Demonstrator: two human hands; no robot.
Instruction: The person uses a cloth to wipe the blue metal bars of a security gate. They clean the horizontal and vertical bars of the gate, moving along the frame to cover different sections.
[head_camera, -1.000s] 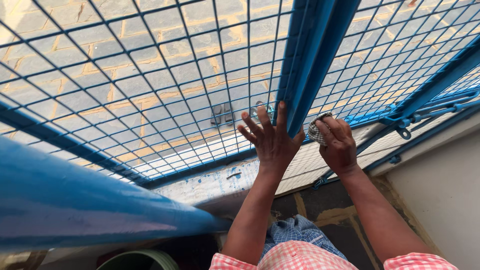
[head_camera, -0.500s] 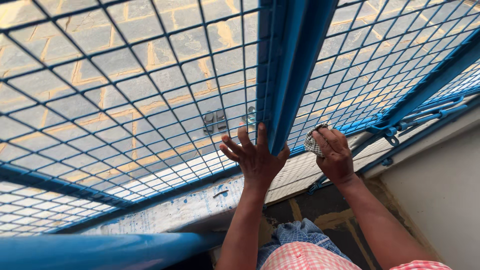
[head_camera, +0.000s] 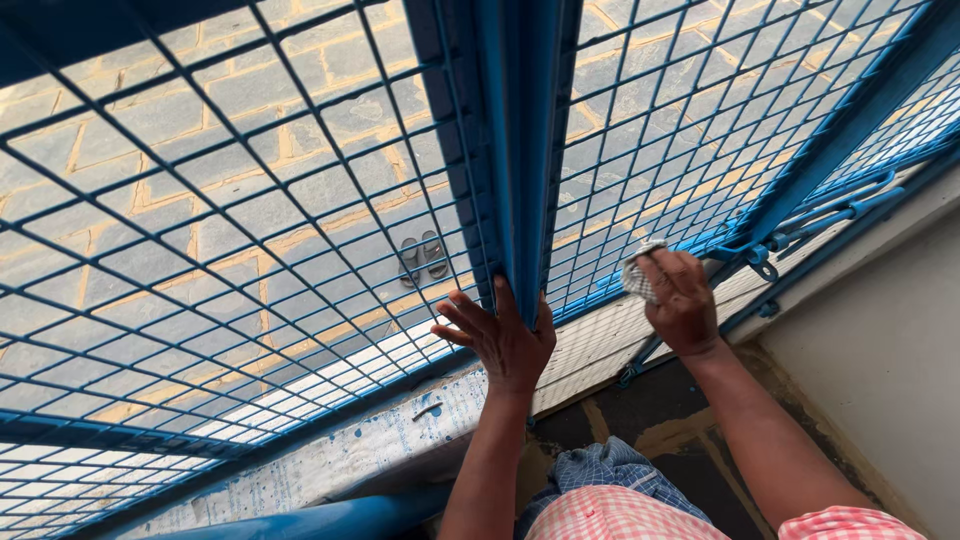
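Looking down from above at a blue-painted steel mesh grille (head_camera: 250, 200) and, through it, grey stone paving with sandy joints (head_camera: 120, 150) far below. Bracing against the blue vertical steel post (head_camera: 515, 150) at its lower end with the left hand (head_camera: 500, 340): fingers spread and extended, palm pressing flat on the post, not wrapping round it, holding nothing. Gripping a small crumpled checked cloth, white and dark (head_camera: 636, 275), in the right hand (head_camera: 682, 300), fingers curling shut over the wad, only its left edge showing past the fingertips. Holding that cloth against the lower part of the right-hand blue mesh panel (head_camera: 680, 120), just right of the post and just above the pale tiled sill (head_camera: 600, 345). Keeping both hands near each other, one on each side of the post, not touching.

Lying on the paving below, seen through the mesh just left of the post: a pair of grey sandals (head_camera: 422, 258), side by side. Hanging at the right edge of the right panel: a blue sliding bolt latch (head_camera: 800, 225). Running along the grille's foot: a paint-spattered whitish ledge (head_camera: 380, 440), with a blue round rail (head_camera: 340, 515) crossing the bottom of the view. Showing at the bottom edge: pink-and-white checked sleeves (head_camera: 840, 522) and blue checked fabric (head_camera: 600, 470). Showing no containers anywhere in view.
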